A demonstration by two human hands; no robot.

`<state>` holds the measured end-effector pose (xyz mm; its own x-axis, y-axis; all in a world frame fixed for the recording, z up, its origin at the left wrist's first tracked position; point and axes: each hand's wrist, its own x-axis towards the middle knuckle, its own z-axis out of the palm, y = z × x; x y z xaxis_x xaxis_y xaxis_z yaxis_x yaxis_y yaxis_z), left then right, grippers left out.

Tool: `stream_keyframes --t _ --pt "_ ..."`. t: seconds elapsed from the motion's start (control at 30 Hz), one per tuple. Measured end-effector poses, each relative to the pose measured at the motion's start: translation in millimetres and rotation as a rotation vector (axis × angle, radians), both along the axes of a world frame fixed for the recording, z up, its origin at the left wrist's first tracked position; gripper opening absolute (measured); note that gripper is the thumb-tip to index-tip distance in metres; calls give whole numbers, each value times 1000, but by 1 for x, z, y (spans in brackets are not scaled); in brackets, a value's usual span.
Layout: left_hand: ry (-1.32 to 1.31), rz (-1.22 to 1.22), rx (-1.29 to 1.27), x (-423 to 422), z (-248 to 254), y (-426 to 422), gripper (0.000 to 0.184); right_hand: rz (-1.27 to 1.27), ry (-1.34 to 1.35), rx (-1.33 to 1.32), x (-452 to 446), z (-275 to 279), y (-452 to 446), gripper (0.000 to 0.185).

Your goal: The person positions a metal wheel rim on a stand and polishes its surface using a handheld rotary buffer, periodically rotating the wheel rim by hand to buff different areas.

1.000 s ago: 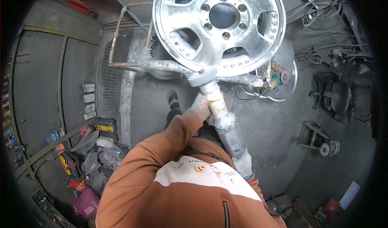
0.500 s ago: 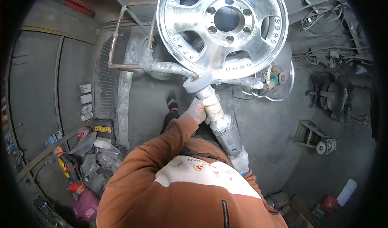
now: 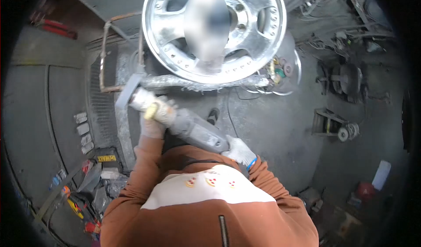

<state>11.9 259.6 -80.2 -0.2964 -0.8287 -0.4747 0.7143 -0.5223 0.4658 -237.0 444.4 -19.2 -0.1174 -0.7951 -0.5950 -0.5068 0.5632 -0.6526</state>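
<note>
A large grey angle grinder lies slantwise in front of my waist, gripped at both ends. My gloved left hand is closed round its cloth-wrapped neck, slightly smeared by motion. At the rear end of the body, my right hand in a white knit glove is wrapped round the housing. A pale grey disc sits edge-on at the tool's front, left of the wheel and apart from it. The shiny alloy car wheel rests on a wrapped metal frame; a blurred patch covers part of its face.
A bent pipe frame stands left of the wheel. Small coloured parts lie on a tray to its right. A cord runs across the floor. Right are a swivel chair and a small metal stand; a black DeWalt case is at left.
The grinder has swung left and away from the wheel's lower edge, turning more crosswise. Both hands have moved with it and keep their hold. The view has shifted to the right.
</note>
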Motion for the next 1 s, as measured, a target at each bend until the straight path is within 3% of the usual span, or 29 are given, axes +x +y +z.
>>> stream_keyframes --t 0.07,0.13,0.2,0.23,0.27,0.3,0.4,0.43,0.5,0.53,0.6,0.7,0.77,0.83,0.93,1.0 --pt "179 -34 -29 25 -35 -6 55 146 -324 225 -6 -19 1 53" --pt "30 -41 -28 37 -30 -13 53 121 -387 147 -16 -29 -1 43" --pt "0 -29 -39 50 -25 -14 50 -338 -534 -54 -41 -24 -22 31" --pt "-13 -29 -29 55 -23 -12 50 -547 -374 -213 -60 -32 -38 25" --pt "4 -21 -21 59 -19 -12 50 -650 -111 -343 -92 -48 -60 30" --pt "19 -11 -20 61 -16 -14 50 -846 -14 -484 -123 -58 -87 38" --pt "-63 4 -22 66 -10 -13 50 -1215 -218 -601 -191 -49 -176 51" --pt "-76 15 -44 60 -4 -12 50 -1171 -239 -516 -212 -58 -191 52" --pt "-91 51 -60 49 1 -10 50 -1110 114 -727 -220 -82 -231 46" --pt "-71 70 -77 41 8 -8 49 -1004 383 -627 -210 -69 -240 41" --pt "-107 162 -29 27 17 -6 47 -1121 -203 -961 -214 -88 -241 34" --pt "-141 205 -98 20 14 -3 47 -1183 -124 -863 -212 -82 -244 22" --pt "-129 216 -180 13 10 2 47 -1107 -45 -792 -224 -76 -249 35" --pt "-139 254 -168 13 9 7 50 -1225 -544 -851 -242 -72 -252 18" --pt "-195 269 -114 17 3 24 57 -1018 -488 -844 -271 -42 -277 19" --pt "-143 308 -93 20 -3 28 57 -820 -136 -882 -283 -20 -308 19"
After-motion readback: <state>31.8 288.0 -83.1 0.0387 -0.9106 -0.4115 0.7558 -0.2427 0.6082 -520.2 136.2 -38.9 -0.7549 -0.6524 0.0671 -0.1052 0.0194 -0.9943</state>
